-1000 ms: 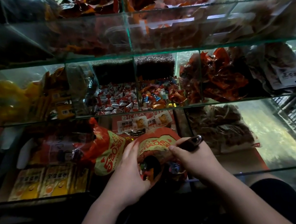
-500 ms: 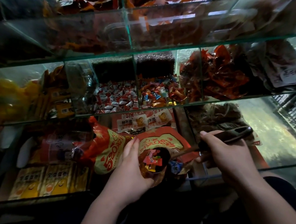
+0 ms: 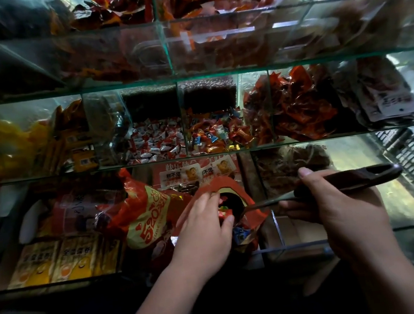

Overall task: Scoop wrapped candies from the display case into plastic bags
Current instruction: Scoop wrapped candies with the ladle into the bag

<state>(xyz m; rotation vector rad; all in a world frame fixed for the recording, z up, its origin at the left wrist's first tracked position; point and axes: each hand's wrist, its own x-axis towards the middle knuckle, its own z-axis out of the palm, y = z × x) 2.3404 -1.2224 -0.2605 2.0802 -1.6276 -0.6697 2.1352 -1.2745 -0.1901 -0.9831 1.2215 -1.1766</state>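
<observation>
The red bag is glossy plastic with yellow print. Its round mouth gapes dark, with a few bright sweets showing inside. It stands at the front middle of the bottom level of the glass display case, right under the wrapped candies. These fill two bins side by side on the middle shelf, one red-and-white and one mixed colours. A second red bag, printed "520", lies just to its left, and three yellow packets lie further left.

There is one scoop; its dark handle points right and its thin metal neck runs into the bag's mouth, so the bowl is hidden. The left hand pinches the bag's near rim, fingers curled over the edge. The right hand is wrapped round the handle, thumb along the top.
</observation>
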